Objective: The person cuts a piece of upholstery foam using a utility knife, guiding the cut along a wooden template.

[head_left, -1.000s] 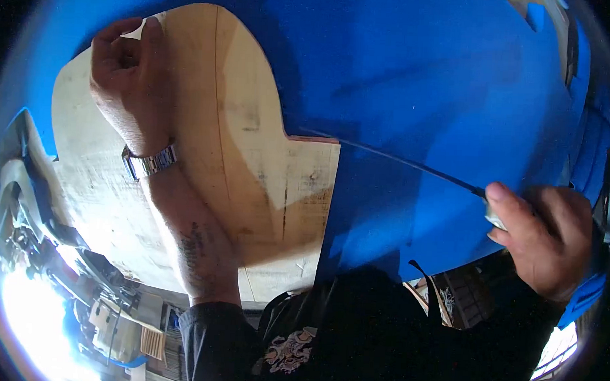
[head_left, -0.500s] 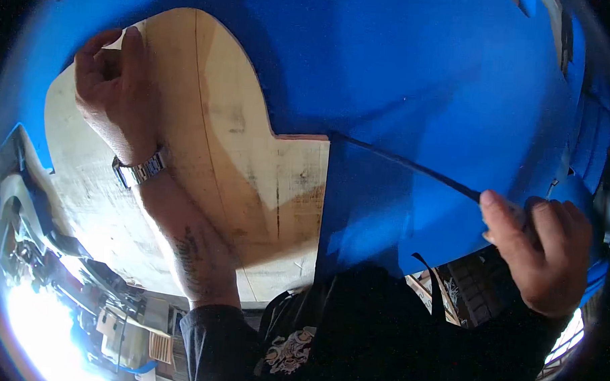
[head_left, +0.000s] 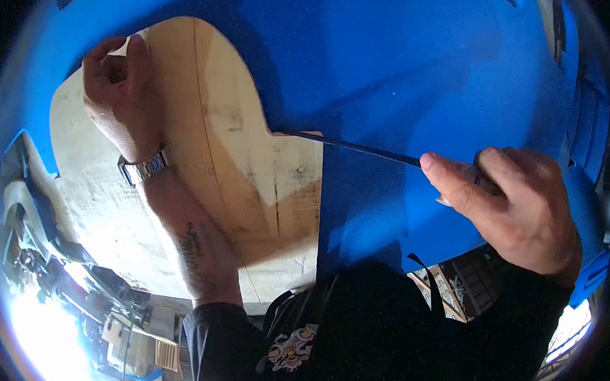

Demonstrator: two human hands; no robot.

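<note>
A pale wooden board [head_left: 233,121] with a curved top edge and a notch on its right lies over a blue surface [head_left: 390,66]. My left hand [head_left: 124,83], a metal watch at its wrist, is curled at the board's upper left edge, thumb and fingers bent around something too hidden to name. My right hand [head_left: 506,197] is closed around the handle end of a long thin dark tool [head_left: 367,149], perhaps a file. The tool's far end lies along the notch's short edge, near the inner corner.
Dark, cluttered equipment [head_left: 34,241] stands at the lower left, beside a very bright light. A pale container [head_left: 128,349] is at the bottom left. A dark strap [head_left: 432,289] hangs near the blue surface's lower edge.
My right hand has moved left and slightly up, and the tool now reaches across the notch edge instead of ending at its outer corner. My left hand stays at the board's edge.
</note>
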